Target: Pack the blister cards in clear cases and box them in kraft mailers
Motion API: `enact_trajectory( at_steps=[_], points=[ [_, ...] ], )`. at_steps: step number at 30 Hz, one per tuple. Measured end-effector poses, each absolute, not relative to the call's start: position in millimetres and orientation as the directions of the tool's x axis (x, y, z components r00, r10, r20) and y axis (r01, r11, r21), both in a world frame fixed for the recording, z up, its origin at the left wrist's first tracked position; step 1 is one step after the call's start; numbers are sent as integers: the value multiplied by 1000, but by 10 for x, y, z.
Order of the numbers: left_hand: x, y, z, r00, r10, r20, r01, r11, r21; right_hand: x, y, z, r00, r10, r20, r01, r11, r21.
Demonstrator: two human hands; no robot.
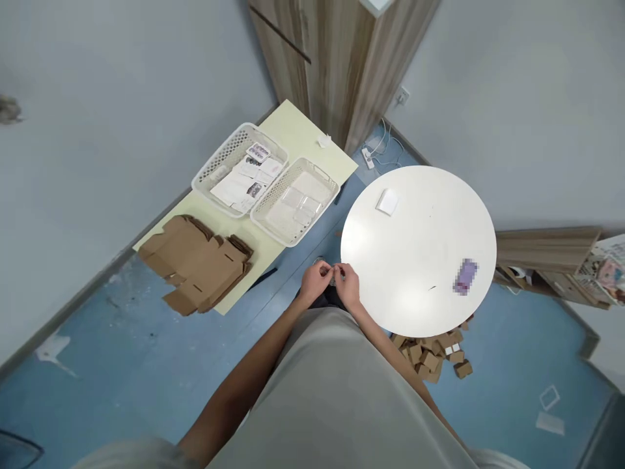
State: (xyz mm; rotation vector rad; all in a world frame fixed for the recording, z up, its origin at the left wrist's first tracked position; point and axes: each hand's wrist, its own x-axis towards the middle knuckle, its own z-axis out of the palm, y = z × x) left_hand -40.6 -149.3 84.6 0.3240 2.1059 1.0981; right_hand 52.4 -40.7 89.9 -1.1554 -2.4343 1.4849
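My left hand (315, 281) and my right hand (348, 285) meet in front of my body, just off the left edge of a round white table (420, 260). The fingers of both are pinched together on a small pale item (333, 276) that is too small to name. On the table lie a small white packet (387, 202) at the far side and a small purple item (466, 276) at the right.
A pale yellow low table (297, 133) to the left carries two white mesh baskets (229, 153) (322, 176) with cards and clear bags, plus a stack of flat cardboard blanks (195, 260). Small folded cardboard boxes (432, 355) lie heaped on the blue floor. A wooden column (336, 58) stands behind.
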Motion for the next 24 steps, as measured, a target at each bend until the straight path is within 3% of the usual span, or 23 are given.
enact_trajectory(
  at_steps=[5,14,18,24],
  points=[
    [-376,-1836,1012,-837,393,-382,-85,596,799,526,-426,1008,-824,485,-292,448,243,-861],
    [-223,-2980,915,-952,-42,-304,-254,664,703,526,-363,1185,-858,449,-249,354,165,-921],
    [-308,-3306,785,-961,-99,-260,-251,710,658,656,-493,1234,-854,436,-283,367,120,-923],
    [-818,-3715,676,-971,-60,-233,-164,875,456,708,-829,1237,-860,390,-328,403,125,-907]
  ],
)
